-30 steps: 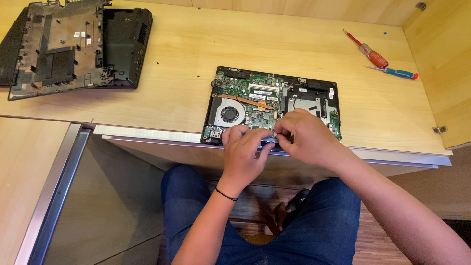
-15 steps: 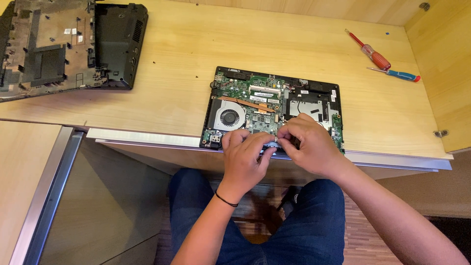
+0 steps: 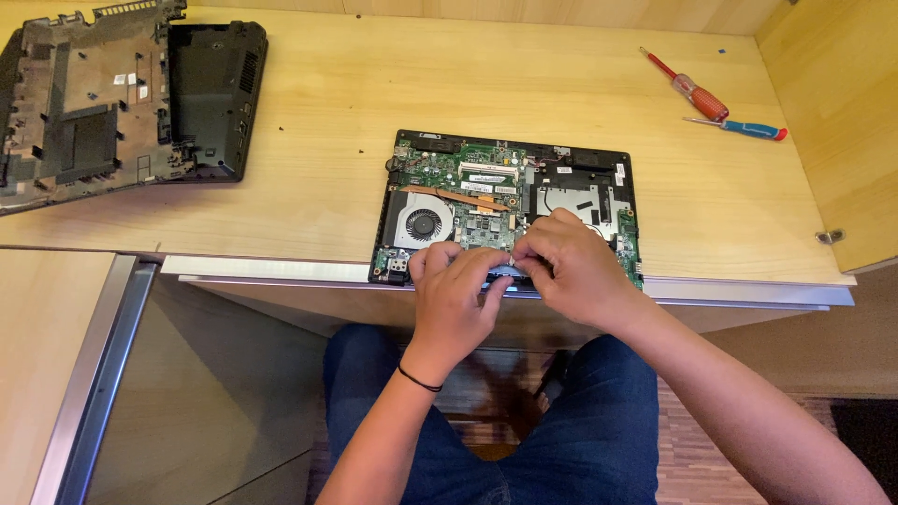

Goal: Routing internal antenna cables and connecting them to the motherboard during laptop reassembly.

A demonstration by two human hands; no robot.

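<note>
head view: both hands, left hand (image 3: 454,285) and right hand (image 3: 569,265), on opened laptop (image 3: 486,178)

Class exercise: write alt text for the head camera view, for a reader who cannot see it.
A seated person's left hand and right hand meet over the near edge of an opened laptop on a wooden desk. Its removed bottom cover lies far left; a red screwdriver and blue screwdriver lie far right.
</note>
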